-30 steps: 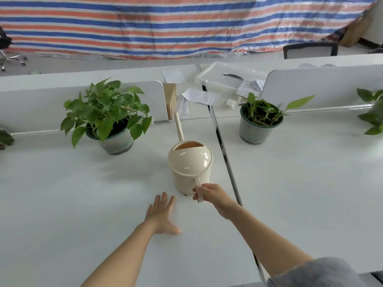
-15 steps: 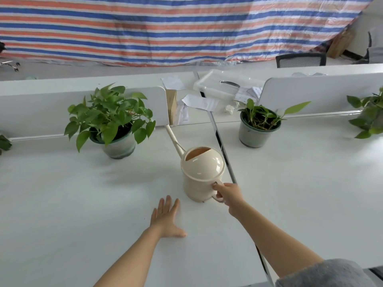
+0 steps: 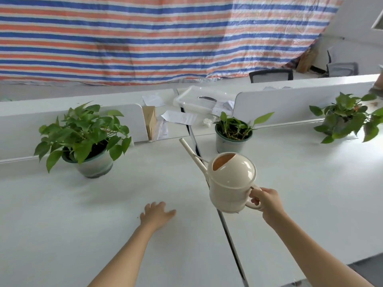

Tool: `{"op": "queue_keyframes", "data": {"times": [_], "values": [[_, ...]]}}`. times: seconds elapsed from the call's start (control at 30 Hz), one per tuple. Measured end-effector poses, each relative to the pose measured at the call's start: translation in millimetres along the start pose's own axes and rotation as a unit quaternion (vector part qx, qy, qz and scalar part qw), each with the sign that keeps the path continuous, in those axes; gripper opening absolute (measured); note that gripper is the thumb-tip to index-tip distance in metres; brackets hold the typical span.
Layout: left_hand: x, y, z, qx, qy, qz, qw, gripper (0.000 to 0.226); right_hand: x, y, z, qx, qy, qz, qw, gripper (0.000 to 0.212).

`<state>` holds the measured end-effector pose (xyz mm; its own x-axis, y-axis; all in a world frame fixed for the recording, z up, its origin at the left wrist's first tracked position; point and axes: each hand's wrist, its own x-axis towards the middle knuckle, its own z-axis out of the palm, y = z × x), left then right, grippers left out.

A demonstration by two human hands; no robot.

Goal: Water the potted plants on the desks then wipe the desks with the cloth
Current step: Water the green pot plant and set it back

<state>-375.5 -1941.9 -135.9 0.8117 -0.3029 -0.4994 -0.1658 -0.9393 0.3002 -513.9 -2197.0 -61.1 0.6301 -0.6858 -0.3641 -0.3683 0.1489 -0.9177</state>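
My right hand [image 3: 267, 201] grips the handle of a cream watering can [image 3: 231, 183], lifted off the white desk [image 3: 103, 214], its long spout pointing up and left. My left hand [image 3: 156, 213] rests flat on the desk, fingers apart, holding nothing. A bushy potted plant [image 3: 83, 137] stands at the left. A smaller potted plant [image 3: 233, 132] in a grey pot stands behind the can on the right desk. A third potted plant [image 3: 348, 117] is at the far right. No cloth is in view.
White divider panels [image 3: 279, 106] run behind the plants. Beyond them lie loose papers [image 3: 180, 117], a cardboard box [image 3: 150, 122] and a clear plastic tray [image 3: 196, 98]. A dark seam [image 3: 228, 235] separates the two desks. A striped tarp hangs at the back.
My right hand has lifted the watering can off the desk and carried it right, over the seam. My left hand stays on the desk with fingers a little more curled.
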Motion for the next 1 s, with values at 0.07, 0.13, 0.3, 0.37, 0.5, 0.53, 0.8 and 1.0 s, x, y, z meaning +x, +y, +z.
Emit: {"op": "queue_keyframes", "data": {"times": [0.07,0.13,0.3,0.37,0.5,0.53,0.8,1.0], "values": [[7.5,27.1,-5.1,-0.009,0.009,0.012,1.000,0.058,11.1,-8.0,-27.1,-0.013,0.006,-0.010,1.000,0.026],[15.4,61.3,-7.8,-0.015,0.014,0.024,0.999,0.057,22.0,-15.7,-56.3,-0.020,0.012,-0.017,1.000,0.028],[32.2,154.8,-11.3,-0.013,0.000,0.069,0.998,0.059,52.8,-33.2,-127.2,-0.002,0.021,-0.026,0.999,0.029],[37.9,191.5,-13.2,0.002,0.003,0.085,0.996,0.060,68.8,-40.3,-155.4,-0.010,0.022,-0.030,0.999,0.037],[47.4,242.2,-19.5,0.033,0.024,0.104,0.994,0.064,94.8,-56.6,-188.6,-0.045,0.029,-0.026,0.998,0.026],[48.7,254.9,-20.3,0.032,0.028,0.108,0.993,0.065,103.8,-61.2,-197.1,-0.049,0.031,-0.022,0.998,0.026],[66.1,299.6,-33.3,0.050,0.075,0.115,0.989,0.068,148.8,-83.5,-216.1,-0.075,0.028,-0.036,0.996,0.024],[85.0,308.6,-37.3,0.104,0.086,0.102,0.986,0.068,162.2,-90.4,-221.4,-0.112,0.000,-0.051,0.992,0.036]]}}
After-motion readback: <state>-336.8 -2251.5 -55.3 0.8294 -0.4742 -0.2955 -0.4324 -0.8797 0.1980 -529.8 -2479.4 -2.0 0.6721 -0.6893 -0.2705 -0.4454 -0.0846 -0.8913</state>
